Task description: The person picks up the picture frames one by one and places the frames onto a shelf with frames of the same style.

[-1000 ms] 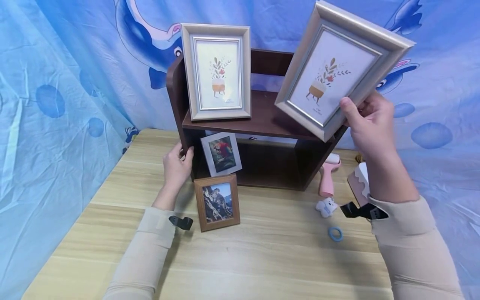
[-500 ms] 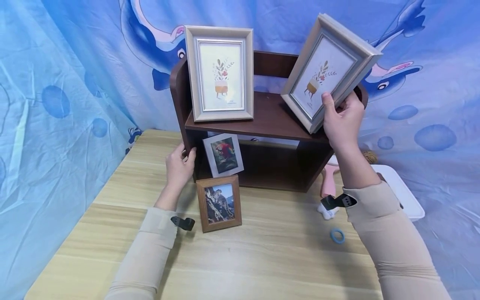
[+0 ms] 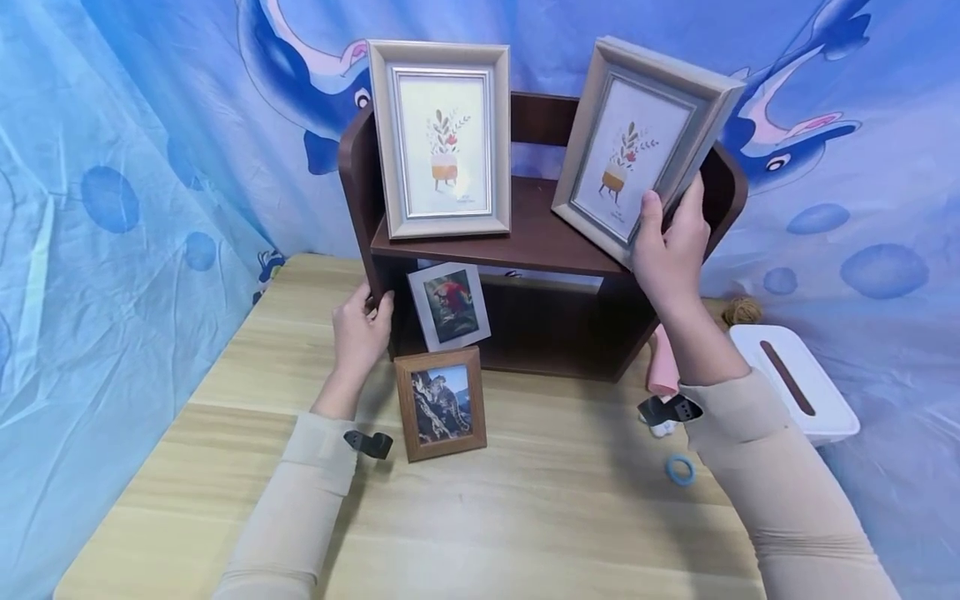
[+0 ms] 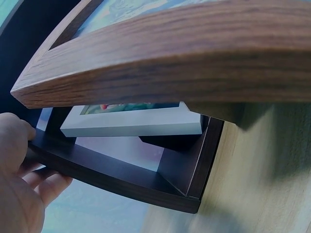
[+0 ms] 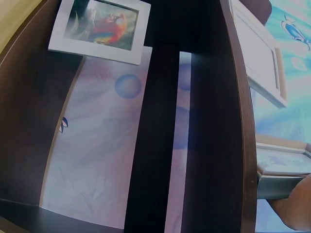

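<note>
My left hand (image 3: 358, 333) grips the left side panel of a dark brown two-level shelf (image 3: 531, 200), thumb in front and fingers behind. With thumb on its front, my right hand (image 3: 670, 258) holds a beige picture frame (image 3: 618, 167) by its right lower edge. That frame tilts above the right part of the upper board; contact with the board cannot be told. A matching beige frame (image 3: 447, 142) stands upright at the upper left. Below, a white frame with a parrot picture (image 5: 104, 29) leans in the lower compartment. A brown wooden frame (image 3: 441, 404) stands before it.
Right of the shelf lie a pink-handled roller (image 3: 662, 367), a small white trinket (image 3: 663, 429) partly hidden by the wrist strap, and a blue ring (image 3: 680, 483). A white tissue box (image 3: 821, 367) and twine ball (image 3: 742, 311) are farther right. A blue curtain (image 3: 810, 167) hangs behind.
My right hand has brought the beige frame leftward over the upper board, and it now tilts less. The tissue box has come into sight. My left hand keeps its grip on the shelf.
</note>
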